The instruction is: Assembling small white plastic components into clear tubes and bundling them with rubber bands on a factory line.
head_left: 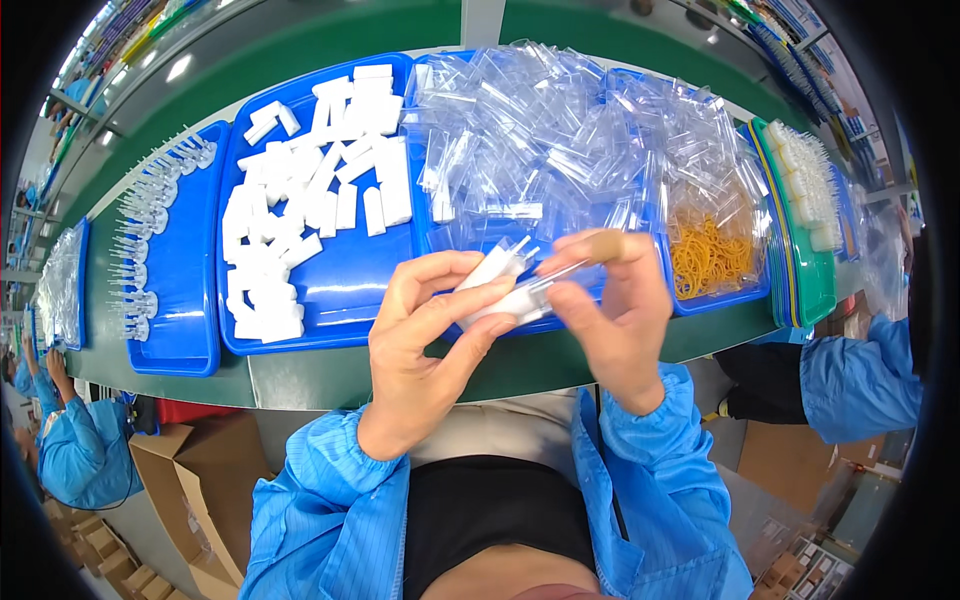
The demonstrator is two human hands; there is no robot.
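Observation:
In front of my body, my left hand (412, 345) is closed around two white rectangular pieces (488, 270) lying side by side between thumb and fingers. A thin clear prong sticks out from the upper one. My right hand (632, 315) pinches a clear plastic sleeve (562, 275) between thumb and forefinger, right at the end of the lower white piece. Whether the sleeve is around that end or only against it, I cannot tell. Beyond my hands, a blue tray holds a heap of loose clear plastic sleeves (540, 130).
Left of it, a blue tray (345, 290) holds white blocks (265, 220); farther left, another tray (185, 290) holds clear pronged parts (145, 225). Yellow rubber bands (715, 255) lie at right, beside a green tray (815, 285). Co-workers' blue sleeves (865, 385) and a cardboard box (205, 480) flank me.

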